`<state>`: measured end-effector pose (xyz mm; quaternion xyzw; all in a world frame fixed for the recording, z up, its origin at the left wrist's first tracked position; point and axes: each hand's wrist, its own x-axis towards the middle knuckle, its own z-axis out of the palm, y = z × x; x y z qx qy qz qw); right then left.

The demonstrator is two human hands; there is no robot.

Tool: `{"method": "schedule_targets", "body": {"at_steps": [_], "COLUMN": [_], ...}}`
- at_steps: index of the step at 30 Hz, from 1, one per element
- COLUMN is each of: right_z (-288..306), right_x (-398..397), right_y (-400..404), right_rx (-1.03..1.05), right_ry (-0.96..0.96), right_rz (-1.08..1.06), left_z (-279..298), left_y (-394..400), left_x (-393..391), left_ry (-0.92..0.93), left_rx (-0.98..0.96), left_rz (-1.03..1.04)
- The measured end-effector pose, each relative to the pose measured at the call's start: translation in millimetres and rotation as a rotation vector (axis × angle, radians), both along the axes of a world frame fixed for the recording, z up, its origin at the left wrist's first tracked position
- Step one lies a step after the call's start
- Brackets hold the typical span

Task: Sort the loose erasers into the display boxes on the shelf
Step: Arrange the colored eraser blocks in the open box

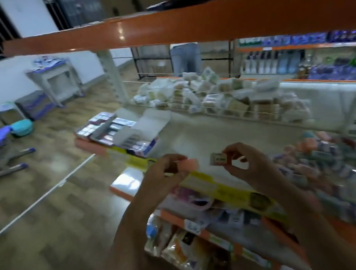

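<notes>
Both hands are raised in front of the shelf [230, 131], just below the middle of the view. The right hand [244, 159] pinches a small white eraser [218, 158] between thumb and fingertips, its printed face turned up and its free end pointing toward 9 o'clock. The left hand [166, 171], just beside it at 9 o'clock, has its fingers curled round something small, with a pink piece [187, 164] showing at its fingertips; the blur makes it impossible to tell whether that piece is held or belongs to the shelf edge behind. The two hands are near each other but not touching. At 11 o'clock from the hands, on the left end of the shelf, stand open display boxes [116, 133] with rows of small packed items inside, one with its white lid flap [151, 121] folded back. At 1 o'clock, behind a low wire rail [190, 100], lies a heap of pale wrapped packs [219, 91]. At 3 o'clock, on the right part of the shelf, a blurred pile of loose coloured erasers [339, 156] spreads out. A yellow label strip [225, 188] runs along the shelf's front edge under the hands. An orange beam [178, 25] crosses the top at 12 o'clock.
</notes>
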<state>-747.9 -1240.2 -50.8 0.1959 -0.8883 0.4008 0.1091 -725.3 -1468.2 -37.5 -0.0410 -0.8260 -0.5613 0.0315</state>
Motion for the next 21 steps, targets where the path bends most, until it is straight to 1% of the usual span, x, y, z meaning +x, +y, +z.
{"method": "schedule_targets", "body": {"at_steps": [4, 12, 15, 18, 21], "right_z": [1, -1, 3, 9, 11], "right_x": [-10, -39, -60, -86, -128], "right_y": [-76, -192, -230, -271, -312], "right_rx": [-0.001, 0.042, 0.022, -0.006, 0.039], "right_ry": [0.037, -0.036, -0.065, -0.041, -0.016], "right_rz": [-0.005, 0.096, 0.119, 0.122, 0.103], "left_z": [-1, -15, -21, -22, -21], "left_y": [-79, -186, -218, -247, -281], "left_x": [1, -15, -34, -62, -106], "left_ry": [-0.036, 0.003, 0.003, 0.012, 0.035], "left_rx": [-0.01, -0.021, -0.008, 0.017, 0.021], "left_rz": [0.03, 0.107, 0.117, 0.114, 0.086]}}
